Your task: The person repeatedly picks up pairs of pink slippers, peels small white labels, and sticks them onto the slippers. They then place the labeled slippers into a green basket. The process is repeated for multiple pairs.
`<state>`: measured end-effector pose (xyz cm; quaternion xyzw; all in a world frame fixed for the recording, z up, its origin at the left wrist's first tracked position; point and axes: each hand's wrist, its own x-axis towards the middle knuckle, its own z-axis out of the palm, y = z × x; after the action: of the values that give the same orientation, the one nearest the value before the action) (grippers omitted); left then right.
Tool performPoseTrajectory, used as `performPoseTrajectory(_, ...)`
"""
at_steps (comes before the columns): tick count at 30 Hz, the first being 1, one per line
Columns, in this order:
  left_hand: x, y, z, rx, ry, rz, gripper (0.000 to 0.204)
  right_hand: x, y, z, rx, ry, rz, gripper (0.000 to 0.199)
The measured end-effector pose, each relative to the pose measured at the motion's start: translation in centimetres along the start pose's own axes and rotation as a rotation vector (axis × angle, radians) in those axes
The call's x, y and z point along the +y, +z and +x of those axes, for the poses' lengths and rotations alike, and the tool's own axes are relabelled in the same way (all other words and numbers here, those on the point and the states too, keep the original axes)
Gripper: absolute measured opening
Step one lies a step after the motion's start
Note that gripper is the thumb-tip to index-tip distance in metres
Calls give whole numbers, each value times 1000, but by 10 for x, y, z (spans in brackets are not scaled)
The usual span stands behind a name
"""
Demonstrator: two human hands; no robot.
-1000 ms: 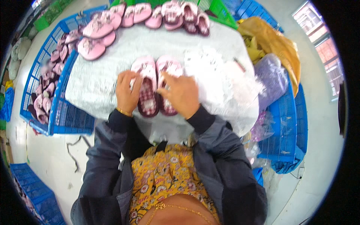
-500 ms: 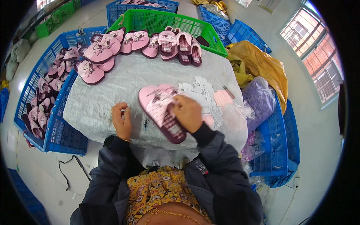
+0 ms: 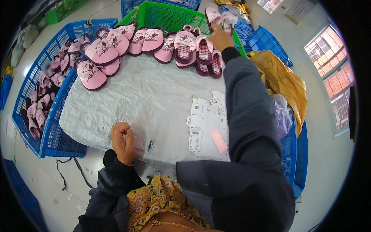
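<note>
My right hand (image 3: 222, 38) is stretched to the far right, closed on a pair of pink slippers (image 3: 215, 16) with dark soles. It holds them over the corner of the green crate (image 3: 170, 16), behind the row on the table. My left hand (image 3: 123, 142) is at the table's near left edge, its fingers loosely curled and nothing visible in them. Several pink slippers (image 3: 102, 52) with a printed figure line the far edge of the covered table (image 3: 135, 92). Some slippers at the right of that row (image 3: 204, 50) show checked linings.
A blue crate (image 3: 63, 129) full of slippers stands left. White printed labels (image 3: 198, 127) and a pink slip (image 3: 218, 140) lie at the table's right, partly hidden by my sleeve. Yellow cloth (image 3: 284, 75) and a purple bag (image 3: 281, 114) rest over blue crates (image 3: 288, 149) at the right.
My right hand has carried the pair of slippers from the middle of the table to the far right, over the green crate. My left hand has hardly moved.
</note>
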<state>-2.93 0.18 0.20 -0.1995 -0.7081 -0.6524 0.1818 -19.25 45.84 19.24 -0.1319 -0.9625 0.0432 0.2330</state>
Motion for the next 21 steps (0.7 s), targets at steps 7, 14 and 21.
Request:
performPoseTrajectory(7,6,-4,-1,8,-12,55,20,-4,125,-4,-114,94,-49,82)
performPoseTrajectory(14,7,-5,-1,-5,-11,60,22,2,153,7,149,151,35,43)
performPoseTrajectory(21,7,-6,2,-92,9,28,25,-43,76,-86,390,-57,37,23)
